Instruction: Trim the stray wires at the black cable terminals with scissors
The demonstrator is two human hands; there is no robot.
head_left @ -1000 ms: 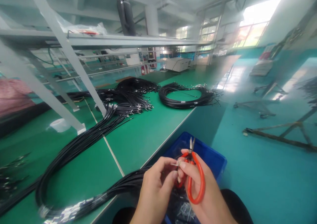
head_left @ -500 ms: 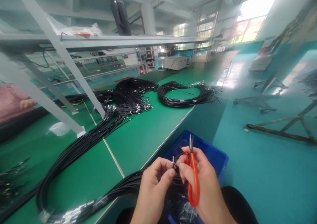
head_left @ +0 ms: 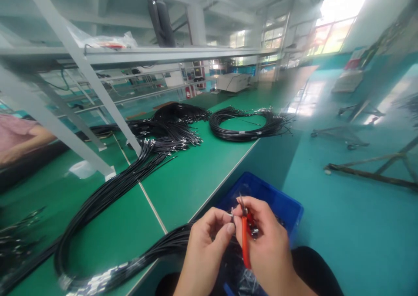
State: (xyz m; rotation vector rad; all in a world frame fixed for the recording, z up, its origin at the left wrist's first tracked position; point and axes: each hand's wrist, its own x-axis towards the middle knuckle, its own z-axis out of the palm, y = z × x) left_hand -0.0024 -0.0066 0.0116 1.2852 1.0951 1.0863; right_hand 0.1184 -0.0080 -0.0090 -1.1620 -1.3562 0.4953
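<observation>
We list, at the lower centre of the frame, our left hand, thumb and forefinger drawn to a narrow pinch on a small pale piece, largely hidden by the fingertips; beside it, our right hand, curled around red-handled snips, tip pointing up, its forefinger and thumb close to the same piece; whether the snips' blades are parted, we cannot tell; beneath both hands, a blue bin with clear scraps in it; from lower left to centre, a bundle of black cables, curving over a green tabletop and passing behind our left hand; at upper centre, a coil of black cables, lying flat; at centre left, a white roll near a shelf post; at the left edge, a co-worker's forearm.
</observation>
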